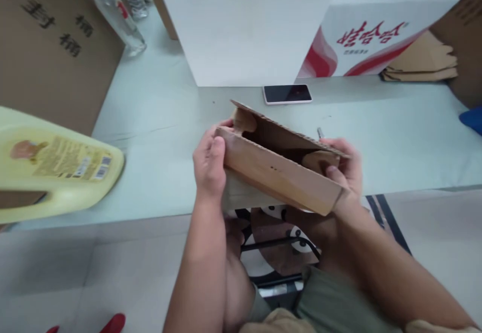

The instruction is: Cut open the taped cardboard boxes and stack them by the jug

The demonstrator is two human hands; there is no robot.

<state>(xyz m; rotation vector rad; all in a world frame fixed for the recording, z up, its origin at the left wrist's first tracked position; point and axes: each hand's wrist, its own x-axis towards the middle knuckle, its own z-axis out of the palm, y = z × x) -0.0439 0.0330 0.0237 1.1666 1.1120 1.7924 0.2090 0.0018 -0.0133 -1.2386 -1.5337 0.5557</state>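
Observation:
I hold a small brown cardboard box (280, 175) over the near edge of a pale green table (158, 122). Its top flap stands open and tilts up toward the far side. My left hand (210, 164) is closed on the box's left end, thumb on the front face. My right hand (344, 172) is closed on its right end, fingers pressed on a rounded side tab. The box's inside is dark, and I cannot see anything in it.
A large yellow jug (56, 170) lies at the left. A phone (287, 93) lies face up beyond the box. A white carton with red print (372, 31), a big brown carton (48, 36), clear bottles (116, 16) and stacked flat cardboard (424, 64) stand further back.

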